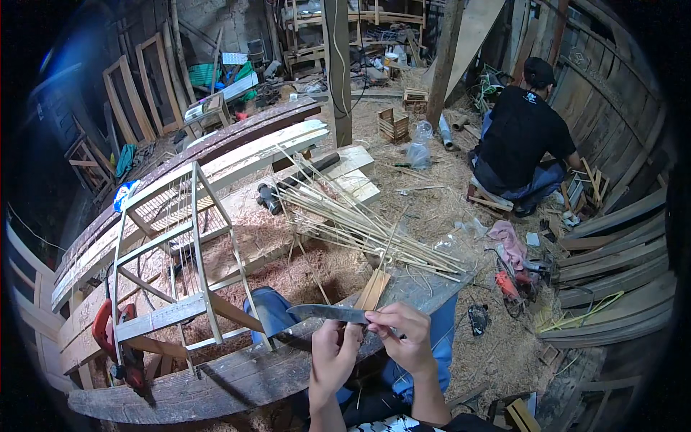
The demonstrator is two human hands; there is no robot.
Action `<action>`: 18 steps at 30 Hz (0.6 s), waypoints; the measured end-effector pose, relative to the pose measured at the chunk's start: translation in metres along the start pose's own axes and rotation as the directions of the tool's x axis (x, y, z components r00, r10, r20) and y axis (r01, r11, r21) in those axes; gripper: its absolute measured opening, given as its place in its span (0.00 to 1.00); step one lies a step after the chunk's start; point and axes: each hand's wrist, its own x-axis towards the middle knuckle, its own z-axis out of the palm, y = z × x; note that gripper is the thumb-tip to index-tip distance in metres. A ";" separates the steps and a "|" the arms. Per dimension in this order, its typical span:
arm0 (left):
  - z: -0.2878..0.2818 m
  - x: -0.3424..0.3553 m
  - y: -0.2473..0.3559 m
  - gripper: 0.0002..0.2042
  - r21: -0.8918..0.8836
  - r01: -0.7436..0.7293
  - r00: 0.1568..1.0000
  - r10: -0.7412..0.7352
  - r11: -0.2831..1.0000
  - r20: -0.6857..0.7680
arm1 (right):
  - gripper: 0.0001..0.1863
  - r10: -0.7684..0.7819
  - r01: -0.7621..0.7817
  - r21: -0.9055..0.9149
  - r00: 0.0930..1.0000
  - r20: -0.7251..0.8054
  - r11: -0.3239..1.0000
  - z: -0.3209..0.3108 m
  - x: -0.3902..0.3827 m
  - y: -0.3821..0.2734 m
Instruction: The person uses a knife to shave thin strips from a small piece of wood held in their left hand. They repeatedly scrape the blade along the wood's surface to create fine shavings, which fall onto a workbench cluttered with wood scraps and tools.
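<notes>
A knife [327, 312] with a broad dark blade lies crosswise in front of me, its tip to the left. My right hand [407, 337] is closed around its right end, so the handle is hidden. Just below the blade, my left hand [333, 354] is curled closed with its thumb up near the edge; what it grips, if anything, I cannot make out. Beyond the hands, flat wooden pieces [374, 289] rest on the plank bench [237, 381]. A loose bundle of thin wooden sticks [367, 229] spreads across the bench behind them.
A slatted wooden frame [193, 248] stands at left beside a red power tool [115, 338]. A hammer-like tool [270, 196] lies by the sticks. Another person [522, 137] crouches at far right. Red tools [509, 284] and curved planks [619, 288] lie right; shavings cover the floor.
</notes>
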 end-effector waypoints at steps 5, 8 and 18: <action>0.004 0.000 -0.005 0.05 0.121 -0.114 0.990 0.123 0.986 -0.074 | 0.14 0.052 -0.053 0.054 0.998 0.022 0.997 -0.004 0.002 -0.005; 0.007 0.001 -0.002 0.04 0.145 -0.184 0.978 0.196 0.972 -0.073 | 0.13 0.029 -0.030 0.035 0.999 0.028 0.999 -0.007 0.003 -0.002; -0.018 -0.025 0.044 0.05 0.146 -0.040 0.985 0.063 0.988 -0.159 | 0.03 0.223 -0.399 -0.341 0.863 -0.453 0.851 -0.068 -0.015 0.079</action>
